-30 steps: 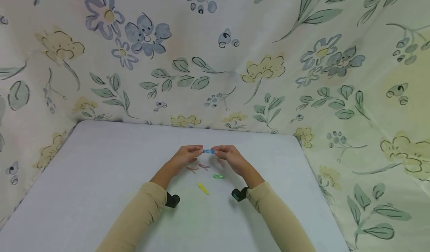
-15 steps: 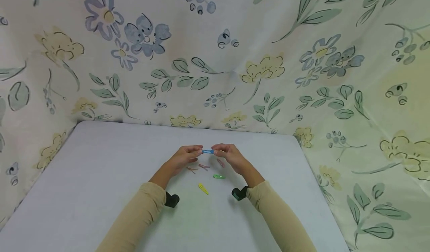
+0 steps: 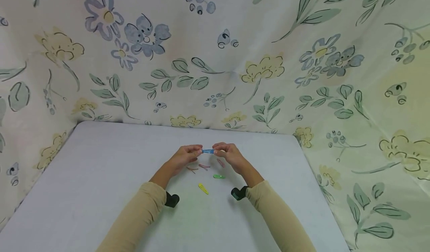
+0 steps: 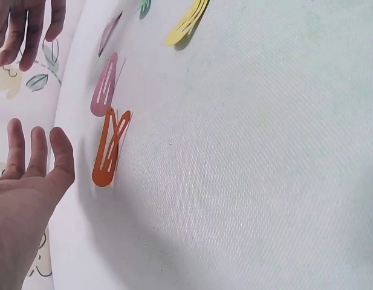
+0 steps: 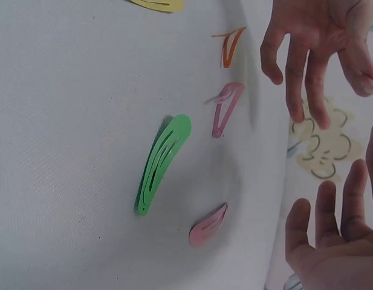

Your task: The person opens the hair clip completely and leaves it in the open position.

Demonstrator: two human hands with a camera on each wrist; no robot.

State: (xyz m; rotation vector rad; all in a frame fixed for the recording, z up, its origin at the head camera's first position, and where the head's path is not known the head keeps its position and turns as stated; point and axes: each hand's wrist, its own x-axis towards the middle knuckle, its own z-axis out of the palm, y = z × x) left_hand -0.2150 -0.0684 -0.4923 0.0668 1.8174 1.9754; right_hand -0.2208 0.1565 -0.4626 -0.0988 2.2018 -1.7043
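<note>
A blue snap hair clip (image 3: 208,151) is held up between both hands above the far middle of the table. My left hand (image 3: 186,155) pinches its left end between thumb and finger. At its right end, my right hand (image 3: 231,155) grips it the same way. In the right wrist view only a sliver of the blue clip shows at the right edge. On the table below lie an orange clip (image 4: 107,151), sprung apart, a pink clip (image 4: 104,87), also sprung apart, another pink clip (image 5: 208,226), a green clip (image 5: 164,163) and a yellow clip (image 3: 203,188).
The white table (image 3: 100,177) has its far edge just beyond the hands. Behind it hangs a floral cloth (image 3: 215,58), which also runs along both sides. A dark camera mount sits on each wrist, the left mount (image 3: 172,199) and the right mount (image 3: 239,193).
Both hands keep hold of the blue clip in nearly the same spot. The right hand has tilted slightly, and the blue clip's slotted face shows a little more. The clips on the table stay put.
</note>
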